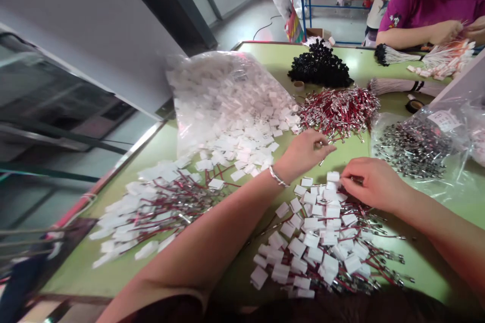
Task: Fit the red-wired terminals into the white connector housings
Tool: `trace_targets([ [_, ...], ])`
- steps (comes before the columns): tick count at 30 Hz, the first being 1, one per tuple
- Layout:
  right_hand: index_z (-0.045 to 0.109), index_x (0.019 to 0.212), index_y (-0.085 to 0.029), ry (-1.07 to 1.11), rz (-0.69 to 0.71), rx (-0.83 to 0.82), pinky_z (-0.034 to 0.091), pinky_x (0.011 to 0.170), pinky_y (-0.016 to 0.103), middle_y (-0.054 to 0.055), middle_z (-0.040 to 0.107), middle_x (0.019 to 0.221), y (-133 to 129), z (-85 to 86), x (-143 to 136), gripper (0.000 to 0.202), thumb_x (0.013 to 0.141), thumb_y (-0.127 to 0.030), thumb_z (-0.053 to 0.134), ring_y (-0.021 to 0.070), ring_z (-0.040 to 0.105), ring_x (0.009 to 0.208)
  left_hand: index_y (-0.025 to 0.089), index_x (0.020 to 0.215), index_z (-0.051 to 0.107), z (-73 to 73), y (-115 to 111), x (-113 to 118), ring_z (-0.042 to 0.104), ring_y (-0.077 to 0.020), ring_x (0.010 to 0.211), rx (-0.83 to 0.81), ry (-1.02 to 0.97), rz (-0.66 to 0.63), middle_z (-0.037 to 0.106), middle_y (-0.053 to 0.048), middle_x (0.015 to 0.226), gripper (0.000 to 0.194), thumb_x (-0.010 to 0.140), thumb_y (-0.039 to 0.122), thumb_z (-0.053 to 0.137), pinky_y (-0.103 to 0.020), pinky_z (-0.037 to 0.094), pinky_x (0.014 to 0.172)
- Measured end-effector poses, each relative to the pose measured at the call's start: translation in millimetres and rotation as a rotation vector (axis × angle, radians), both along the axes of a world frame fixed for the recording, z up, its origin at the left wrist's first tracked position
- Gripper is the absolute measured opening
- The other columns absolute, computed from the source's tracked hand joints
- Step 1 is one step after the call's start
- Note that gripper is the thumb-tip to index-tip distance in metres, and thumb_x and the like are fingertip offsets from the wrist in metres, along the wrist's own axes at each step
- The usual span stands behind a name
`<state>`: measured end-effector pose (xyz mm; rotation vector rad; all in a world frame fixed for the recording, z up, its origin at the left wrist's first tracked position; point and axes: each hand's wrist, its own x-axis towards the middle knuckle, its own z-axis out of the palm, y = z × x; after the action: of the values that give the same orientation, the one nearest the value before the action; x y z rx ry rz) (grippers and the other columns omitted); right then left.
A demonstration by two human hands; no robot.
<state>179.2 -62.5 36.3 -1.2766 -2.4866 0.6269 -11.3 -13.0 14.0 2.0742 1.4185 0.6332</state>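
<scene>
My left hand (305,154), with a silver bracelet at the wrist, is closed in a pinch at the near edge of a heap of short red wires with metal ends (337,108). A small metal-tipped wire (322,162) shows below its fingertips. Opposite, my right hand (373,181) is closed, its fingertips at a white plastic connector housing (333,176). Its curled fingers hide part of the grip. Beneath it spreads a pile of white housings with red wires attached (312,239). Another pile of wired housings (151,207) lies left of my left forearm.
A clear bag (227,81) spills loose white housings onto the green table (81,267). Behind the wires sits a black heap of small parts (321,68). At right are a bag of metal parts (417,146) and black tape (415,106). A co-worker in purple (417,0) handles white wires opposite.
</scene>
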Motion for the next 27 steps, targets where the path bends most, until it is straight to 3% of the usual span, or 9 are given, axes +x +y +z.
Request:
trace_targets([
  [3, 0.062, 0.063, -0.022, 0.066, 0.037, -0.005, 0.039, 0.060, 0.029, 0.001, 0.061, 0.067, 5.5, 4.9, 3.2, 0.025, 0.084, -0.031, 0.054, 0.0148, 0.054, 0.064, 0.016, 0.076, 0.065, -12.7, -0.3, 6.0, 0.053, -0.0234, 0.089, 0.133, 0.253, -0.031, 0.060, -0.010, 0.086, 0.021, 0.081, 0.035, 0.058, -0.040, 0.043, 0.082],
  [8, 0.055, 0.053, -0.021, 0.007, -0.253, 0.104, 0.032, 0.053, 0.030, 0.001, 0.053, 0.055, 35.9, -16.0, 11.7, 0.033, 0.085, -0.030, 0.050, 0.0142, 0.044, 0.052, 0.015, 0.070, 0.066, -17.7, -3.8, 8.9, 0.054, -0.0250, 0.086, 0.108, 0.338, 0.035, 0.059, -0.012, 0.082, 0.021, 0.082, 0.023, 0.050, -0.038, 0.043, 0.075],
  [12, 0.068, 0.065, -0.021, 0.157, -0.311, -0.143, 0.035, 0.052, 0.029, 0.000, 0.060, 0.056, 43.7, -31.4, 9.8, 0.027, 0.083, -0.035, 0.054, 0.0147, 0.050, 0.053, 0.016, 0.070, 0.066, -13.2, -8.8, 13.5, 0.053, -0.0201, 0.079, 0.107, 0.155, -0.013, 0.060, -0.007, 0.077, 0.020, 0.082, 0.025, 0.053, -0.034, 0.043, 0.072],
  [17, 0.071, 0.075, -0.023, 0.625, -0.465, -0.414, 0.031, 0.044, 0.027, 0.000, 0.057, 0.056, 31.9, -26.9, 2.0, 0.024, 0.077, -0.046, 0.062, 0.0127, 0.043, 0.047, 0.016, 0.075, 0.066, -5.9, -14.8, 19.2, 0.053, -0.0159, 0.080, 0.193, 0.016, -0.115, 0.060, -0.006, 0.079, 0.019, 0.086, 0.026, 0.053, -0.029, 0.043, 0.074],
  [20, 0.065, 0.077, -0.023, 0.878, -0.475, -0.484, 0.035, 0.044, 0.027, 0.006, 0.067, 0.082, 29.1, -16.9, 4.0, 0.020, 0.078, -0.043, 0.064, 0.0138, 0.050, 0.057, 0.016, 0.085, 0.066, 11.9, -10.2, -1.7, 0.055, -0.0170, 0.084, 0.150, 0.098, -0.086, 0.062, -0.007, 0.090, 0.022, 0.087, 0.036, 0.055, -0.029, 0.044, 0.073],
  [22, 0.060, 0.079, -0.024, 0.938, -0.490, -0.490, 0.035, 0.043, 0.026, 0.007, 0.068, 0.086, 30.6, -11.4, 8.6, 0.018, 0.082, -0.042, 0.059, 0.0132, 0.049, 0.056, 0.015, 0.093, 0.065, 24.8, -4.2, -26.3, 0.056, -0.0212, 0.086, 0.141, 0.301, 0.090, 0.062, -0.010, 0.095, 0.029, 0.086, 0.041, 0.055, -0.032, 0.045, 0.073],
  [24, 0.058, 0.082, -0.023, 0.888, -0.494, -0.477, 0.031, 0.041, 0.026, 0.005, 0.065, 0.077, 33.5, -9.2, 13.9, 0.017, 0.083, -0.040, 0.057, 0.0113, 0.044, 0.050, 0.012, 0.091, 0.066, 31.9, 2.5, -50.5, 0.057, -0.0264, 0.089, 0.074, 0.560, 0.236, 0.062, -0.014, 0.094, 0.030, 0.080, 0.039, 0.061, -0.035, 0.046, 0.074],
  [27, 0.063, 0.091, -0.022, 0.711, -0.460, -0.427, 0.029, 0.043, 0.026, 0.002, 0.063, 0.071, 36.7, -12.4, 19.8, 0.020, 0.083, -0.039, 0.057, 0.0098, 0.040, 0.048, 0.013, 0.087, 0.067, 28.7, 10.3, -70.5, 0.060, -0.0282, 0.090, -0.045, 0.788, 0.215, 0.065, -0.014, 0.092, 0.017, 0.076, 0.025, 0.061, -0.033, 0.048, 0.071],
])
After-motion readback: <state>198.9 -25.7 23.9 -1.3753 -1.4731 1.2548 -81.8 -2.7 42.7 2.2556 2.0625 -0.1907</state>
